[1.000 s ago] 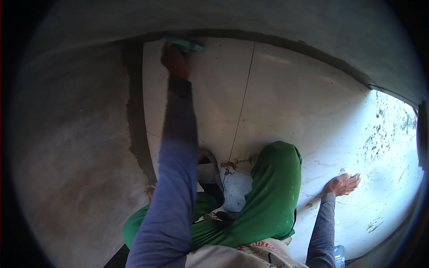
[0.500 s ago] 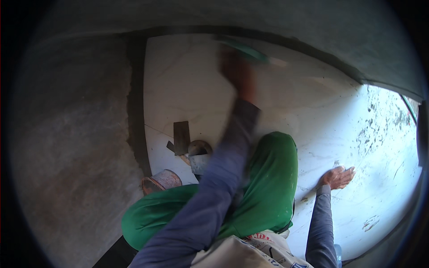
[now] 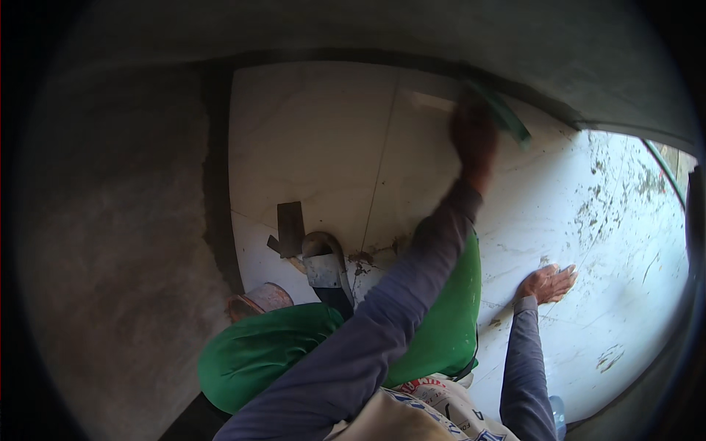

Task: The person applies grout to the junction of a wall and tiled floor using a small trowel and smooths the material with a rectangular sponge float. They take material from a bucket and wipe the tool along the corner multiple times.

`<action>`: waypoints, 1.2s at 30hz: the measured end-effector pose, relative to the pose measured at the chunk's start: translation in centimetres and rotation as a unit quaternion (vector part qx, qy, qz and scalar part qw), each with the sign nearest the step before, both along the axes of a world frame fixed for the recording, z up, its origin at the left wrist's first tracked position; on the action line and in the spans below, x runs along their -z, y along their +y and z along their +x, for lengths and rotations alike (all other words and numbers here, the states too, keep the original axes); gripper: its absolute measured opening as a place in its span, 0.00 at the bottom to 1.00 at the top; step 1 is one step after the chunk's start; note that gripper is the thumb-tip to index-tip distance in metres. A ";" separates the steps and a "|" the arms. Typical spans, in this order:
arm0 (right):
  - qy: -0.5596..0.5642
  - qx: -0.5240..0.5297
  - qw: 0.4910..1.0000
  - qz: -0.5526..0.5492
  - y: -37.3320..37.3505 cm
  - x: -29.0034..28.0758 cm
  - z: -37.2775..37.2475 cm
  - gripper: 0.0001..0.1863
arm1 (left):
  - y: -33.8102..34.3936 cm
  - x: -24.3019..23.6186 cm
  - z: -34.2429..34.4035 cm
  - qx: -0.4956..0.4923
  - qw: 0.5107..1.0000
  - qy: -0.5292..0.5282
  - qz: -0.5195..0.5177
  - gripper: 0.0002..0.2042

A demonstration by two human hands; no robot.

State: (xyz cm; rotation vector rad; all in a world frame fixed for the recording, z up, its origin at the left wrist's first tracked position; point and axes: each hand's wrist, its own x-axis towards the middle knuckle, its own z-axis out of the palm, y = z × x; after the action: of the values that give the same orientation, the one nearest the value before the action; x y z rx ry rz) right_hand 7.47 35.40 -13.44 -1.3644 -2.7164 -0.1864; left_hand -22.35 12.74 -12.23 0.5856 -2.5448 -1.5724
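Note:
My left hand [image 3: 474, 132] is smeared by motion near the far edge of the white tiled floor [image 3: 309, 140]. Its fingers are closed on a long, flat green tool [image 3: 501, 116], perhaps a float; the grip itself is blurred. To the right, my right hand [image 3: 548, 284] rests flat on the tiles, fingers stretched out and holding nothing. Between my knees and the left wall lie a dark rectangular plate [image 3: 290, 228] and a smaller dark strip [image 3: 273, 244]. Beside them is what looks like a grey-strapped sandal [image 3: 322, 270].
A rusty, round container [image 3: 268, 297] sits by my left knee, partly hidden. Dark bands edge the floor along the grey left wall [image 3: 125, 220] and the far wall [image 3: 353, 29]. Dirt specks the tiles at right. A clear bluish bottle [image 3: 557, 415] stands beside my right forearm.
My left hand has swept to the right along the far edge with the green tool, uncovering a tile joint and dirt near the sandal. The right hand stays flat on the floor.

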 end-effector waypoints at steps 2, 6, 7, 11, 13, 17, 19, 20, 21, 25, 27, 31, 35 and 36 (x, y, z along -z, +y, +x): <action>0.001 -0.014 0.999 0.046 0.9 1.7 1.1 0.33 | 0.3 -2.9 0.7 -0.083 0.978 0.085 0.169 0.16; -0.007 -0.004 0.999 0.039 0.5 1.9 1.0 0.32 | -12.6 -2.9 -0.5 -0.149 0.964 0.091 0.201 0.17; -0.006 -0.002 0.999 0.033 -0.1 1.6 0.7 0.31 | -18.0 -0.6 -1.0 -0.124 0.987 0.094 -0.035 0.16; -0.008 -0.003 0.999 0.035 0.7 1.2 0.8 0.32 | -34.9 2.5 -4.9 -0.219 0.949 0.166 0.153 0.17; -0.015 -0.004 0.999 0.034 1.2 2.3 1.5 0.31 | -45.5 3.2 -5.3 -0.059 0.840 0.090 -0.532 0.16; -0.010 0.009 1.000 -0.025 -0.1 2.0 1.1 0.32 | -57.0 5.3 -8.6 -0.022 0.943 0.281 -0.178 0.17; 0.002 -0.014 1.000 -0.016 1.6 2.9 1.8 0.31 | -59.5 5.7 -10.6 0.024 0.930 0.310 -0.196 0.18; 0.006 -0.033 0.999 0.000 3.6 3.5 2.7 0.32 | -59.6 5.6 -11.9 0.065 0.824 0.332 -0.455 0.19; 0.003 -0.030 1.000 0.002 3.9 3.7 3.0 0.32 | -59.1 6.1 -12.4 0.092 0.747 0.322 -0.574 0.19; -0.032 0.018 0.999 -0.019 0.9 2.4 1.3 0.32 | -55.4 6.4 -13.4 0.062 0.886 0.349 -0.297 0.21; -0.009 -0.012 1.000 -0.011 1.5 2.7 1.8 0.32 | -49.7 6.6 -12.9 -0.022 0.935 0.288 -0.205 0.21; -0.041 0.022 0.999 0.000 1.8 1.9 1.4 0.32 | -34.4 4.5 -12.2 -0.211 0.890 0.247 0.319 0.21; -0.046 0.025 0.998 0.024 1.2 1.1 0.7 0.32 | -23.7 7.0 -10.9 -0.238 0.899 0.218 0.295 0.20; -0.043 0.026 0.998 0.022 1.0 1.1 0.6 0.32 | -20.9 7.0 -10.2 -0.254 0.910 0.217 0.245 0.20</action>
State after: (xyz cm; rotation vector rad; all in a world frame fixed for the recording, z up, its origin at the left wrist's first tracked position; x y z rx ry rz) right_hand 8.07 36.43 -14.58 -1.4498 -2.7295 -0.3134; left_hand -32.54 -8.21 -19.25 0.7580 -1.5174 -1.8595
